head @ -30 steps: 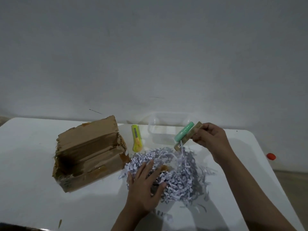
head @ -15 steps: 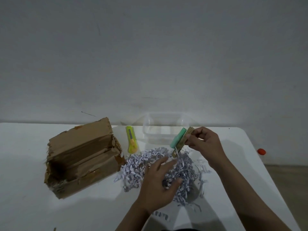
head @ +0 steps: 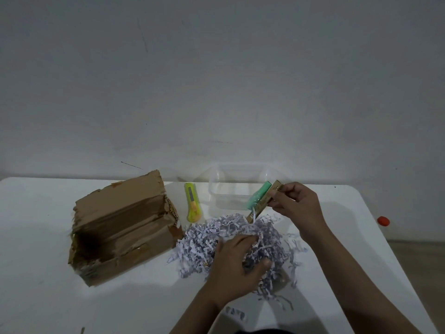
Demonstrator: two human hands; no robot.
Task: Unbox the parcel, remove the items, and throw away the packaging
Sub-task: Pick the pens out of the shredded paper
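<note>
Two small items, a mint-green tube (head: 258,197) and a slim tan carton (head: 265,203), sit pinched together in the right hand (head: 295,208), fingers curled round their upper ends, raised above the far edge of the shredded-paper pile (head: 231,244). Just beyond that hand stands a clear plastic tub (head: 237,183). The left hand (head: 237,266) digs into the near side of the shreds, fingers curled into the strips. Both items look light and stiff, easy to carry by a pinch near one end; a paper strip dangles from them and may need shaking off. The shreds are soft, springy and prone to scatter, so scooping from underneath would likely serve best. Left of the left hand lie the torn cardboard box (head: 125,227), open on its side, and a yellow-green box cutter (head: 192,204).
</note>
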